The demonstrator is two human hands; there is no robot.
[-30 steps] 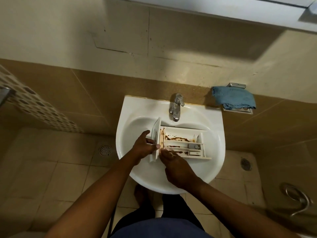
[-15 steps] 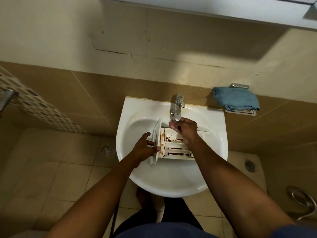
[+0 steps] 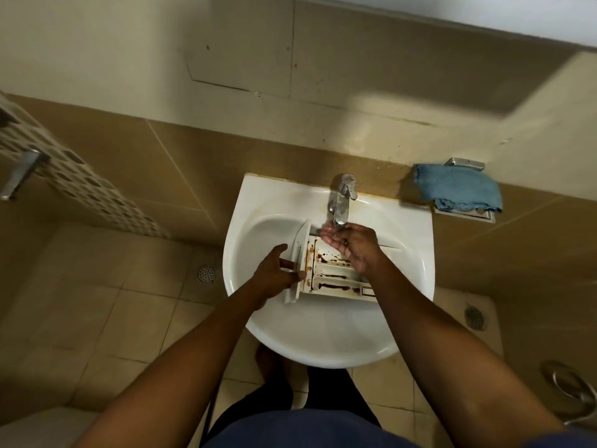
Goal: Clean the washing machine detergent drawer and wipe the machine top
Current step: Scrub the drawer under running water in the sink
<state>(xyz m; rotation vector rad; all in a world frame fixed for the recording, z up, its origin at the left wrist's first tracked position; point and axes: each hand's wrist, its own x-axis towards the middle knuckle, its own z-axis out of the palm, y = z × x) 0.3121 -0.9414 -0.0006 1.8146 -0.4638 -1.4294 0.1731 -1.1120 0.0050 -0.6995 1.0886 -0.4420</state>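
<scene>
A white detergent drawer [image 3: 326, 273] with brown stains in its compartments lies in the white sink [image 3: 258, 227]. My left hand [image 3: 274, 273] grips the drawer's front panel at its left end. My right hand [image 3: 353, 245] is cupped, palm up, right under the spout of the chrome tap [image 3: 341, 202], above the drawer's far side, and it holds nothing. My right forearm hides the drawer's right end. A folded blue cloth [image 3: 458, 189] rests on a small wall shelf to the right of the sink.
Beige tiled wall stands behind the sink. Floor drains [image 3: 206, 273] [image 3: 475, 316] lie left and right of the basin. A chrome hose ring [image 3: 568, 386] sits at lower right, and a metal bar [image 3: 22, 169] hangs on the left wall. My feet stand below the basin.
My right hand left the drawer's near left corner, rose to the tap and now sits cupped under the spout. My left hand kept its hold on the front panel.
</scene>
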